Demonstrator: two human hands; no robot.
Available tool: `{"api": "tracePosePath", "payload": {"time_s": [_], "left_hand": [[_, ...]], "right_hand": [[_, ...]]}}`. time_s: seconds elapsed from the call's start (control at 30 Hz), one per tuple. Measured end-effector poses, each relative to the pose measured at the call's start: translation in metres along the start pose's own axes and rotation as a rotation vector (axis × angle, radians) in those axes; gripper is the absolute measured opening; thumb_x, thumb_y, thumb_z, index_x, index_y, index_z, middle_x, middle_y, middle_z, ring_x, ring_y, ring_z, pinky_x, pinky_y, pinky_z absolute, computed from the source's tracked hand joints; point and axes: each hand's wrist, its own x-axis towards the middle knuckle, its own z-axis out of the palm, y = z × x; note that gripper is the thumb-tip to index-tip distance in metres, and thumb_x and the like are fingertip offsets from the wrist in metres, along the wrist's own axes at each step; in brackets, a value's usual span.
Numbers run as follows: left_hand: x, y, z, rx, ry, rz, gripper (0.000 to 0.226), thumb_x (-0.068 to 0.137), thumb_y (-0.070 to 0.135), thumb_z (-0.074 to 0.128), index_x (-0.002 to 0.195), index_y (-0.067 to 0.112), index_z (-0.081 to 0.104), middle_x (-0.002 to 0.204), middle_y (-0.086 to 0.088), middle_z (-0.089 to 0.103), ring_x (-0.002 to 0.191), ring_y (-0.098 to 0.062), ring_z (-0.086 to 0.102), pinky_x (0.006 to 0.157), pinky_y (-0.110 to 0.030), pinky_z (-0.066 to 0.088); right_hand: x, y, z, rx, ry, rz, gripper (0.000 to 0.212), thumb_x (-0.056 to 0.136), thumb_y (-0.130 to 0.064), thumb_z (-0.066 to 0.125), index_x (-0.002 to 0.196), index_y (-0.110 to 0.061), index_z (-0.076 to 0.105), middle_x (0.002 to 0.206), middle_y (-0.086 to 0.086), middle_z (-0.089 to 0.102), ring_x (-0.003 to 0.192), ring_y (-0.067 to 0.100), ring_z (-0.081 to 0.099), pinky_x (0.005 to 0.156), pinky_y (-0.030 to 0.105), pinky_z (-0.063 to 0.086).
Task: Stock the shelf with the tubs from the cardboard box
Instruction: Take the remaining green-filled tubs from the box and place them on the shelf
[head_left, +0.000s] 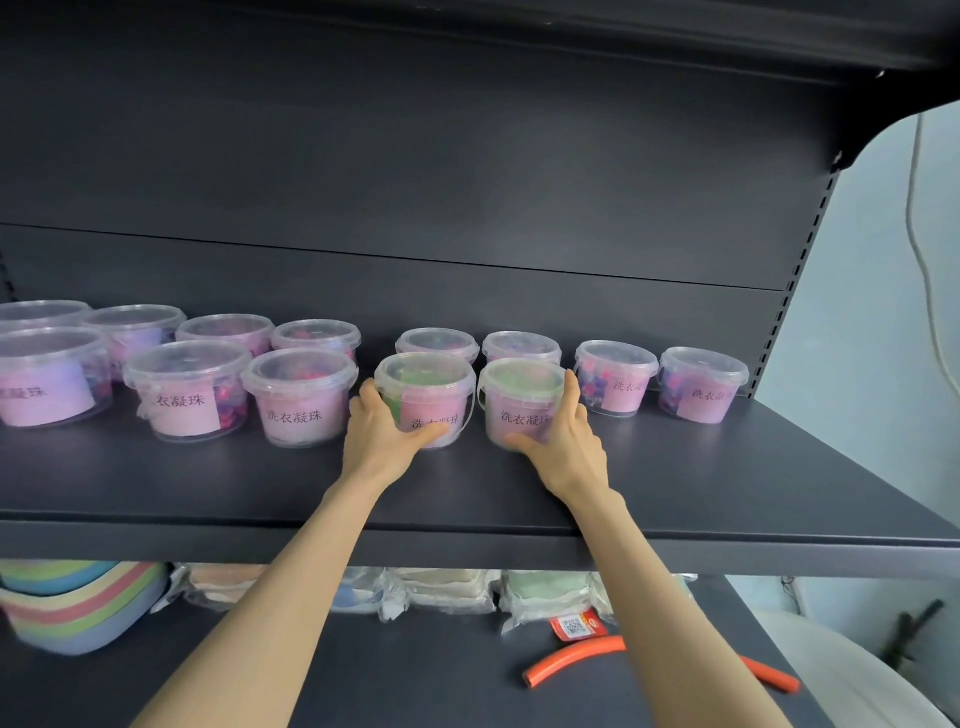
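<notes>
At the far left of the dark shelf (675, 467) stands a cluster of clear lidded tubs (182, 389) with pink labels, in two rows. Under them, on the lower shelf (415, 675), lies a stack of pastel bowls (78, 608).

Next comes my left hand (382, 434). Its fingers (363, 395) curl round the left side of a green-filled tub (426, 384) and my thumb lies across its front, so they are clamped on it. That tub stands upright in the front row.

Just beside it, with a narrow gap between, a second green-filled tub (522, 395) stands upright. My right hand (566, 441) grips it the mirrored way, fingers round its right side and thumb low on its front. Behind each of these two stands another tub in the back row. Sealed packets (441, 592) lie on the lower shelf beneath my forearms.

Further right, two more purple-filled tubs (615, 376) stand side by side near the shelf's end. Below them lies a curved orange hose (571, 657).
</notes>
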Motion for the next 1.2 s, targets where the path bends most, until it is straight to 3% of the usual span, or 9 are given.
{"api": "tracePosePath", "payload": {"time_s": [0.2,0.47,0.57,0.67,0.73,0.83,1.03,1.2], "left_hand": [[0.0,-0.01,-0.006,-0.002,-0.009,0.022,0.089,0.074,0.03,0.077,0.141,0.008,0.023,0.139,-0.009,0.043,0.125,-0.03,0.044,0.096,-0.041,0.039],[-0.006,-0.001,-0.016,0.092,-0.241,-0.055,0.091,0.093,0.034,0.053,0.145,0.009,-0.018,0.151,-0.014,0.028,0.131,-0.034,0.039,0.103,-0.04,0.034],[-0.024,0.005,-0.023,0.197,-0.193,-0.016,0.076,0.095,0.029,0.05,0.148,0.005,0.001,0.145,-0.016,0.038,0.127,-0.035,0.042,0.097,-0.04,0.036],[-0.051,0.007,-0.037,0.241,-0.106,0.117,0.044,0.093,0.026,0.052,0.133,0.01,0.041,0.128,-0.009,0.056,0.115,-0.029,0.053,0.091,-0.04,0.044],[-0.071,0.012,-0.051,0.232,-0.089,0.215,0.029,0.092,0.025,0.052,0.119,0.013,0.055,0.114,-0.004,0.066,0.104,-0.024,0.06,0.087,-0.041,0.049],[-0.105,0.023,-0.076,0.235,-0.074,0.379,0.023,0.091,0.022,0.053,0.111,0.014,0.061,0.101,0.0,0.069,0.092,-0.02,0.064,0.081,-0.041,0.051],[-0.203,0.013,-0.12,0.269,-0.036,0.589,0.018,0.09,0.022,0.057,0.104,0.014,0.064,0.092,0.0,0.071,0.082,-0.023,0.067,0.07,-0.041,0.055],[-0.306,-0.03,-0.129,0.326,-0.16,0.505,0.032,0.088,0.033,0.046,0.107,0.016,0.064,0.095,0.001,0.071,0.081,-0.021,0.067,0.066,-0.038,0.056]], "right_hand": [[-0.005,-0.001,-0.001,-0.031,0.016,-0.006,0.1,0.079,-0.039,0.07,0.147,-0.024,-0.001,0.141,0.01,0.039,0.114,0.041,0.051,0.084,0.041,0.041],[-0.016,-0.007,-0.006,-0.078,-0.02,0.034,0.1,0.089,-0.032,0.061,0.148,-0.027,-0.02,0.151,0.009,0.032,0.117,0.042,0.05,0.088,0.045,0.042],[-0.034,-0.01,-0.011,-0.127,-0.02,0.008,0.086,0.092,-0.025,0.053,0.149,-0.028,-0.011,0.142,0.01,0.043,0.11,0.04,0.053,0.078,0.04,0.04],[-0.064,-0.017,-0.019,-0.188,0.015,-0.033,0.059,0.094,-0.026,0.05,0.146,-0.022,0.023,0.129,0.009,0.051,0.107,0.036,0.054,0.077,0.038,0.04],[-0.086,-0.025,-0.025,-0.187,0.044,-0.049,0.042,0.095,-0.027,0.049,0.135,-0.016,0.044,0.125,0.008,0.053,0.106,0.035,0.056,0.08,0.039,0.043],[-0.124,-0.037,-0.033,-0.144,0.104,-0.102,0.027,0.094,-0.026,0.05,0.115,-0.011,0.059,0.113,0.007,0.058,0.097,0.034,0.059,0.077,0.038,0.047],[-0.22,-0.042,-0.035,-0.043,0.156,-0.218,0.022,0.093,-0.023,0.054,0.107,-0.01,0.065,0.106,0.007,0.064,0.092,0.028,0.061,0.074,0.037,0.048],[-0.326,-0.008,-0.013,-0.007,0.059,-0.189,0.021,0.094,-0.025,0.054,0.105,-0.011,0.066,0.102,0.004,0.065,0.088,0.025,0.061,0.067,0.033,0.047]]}}
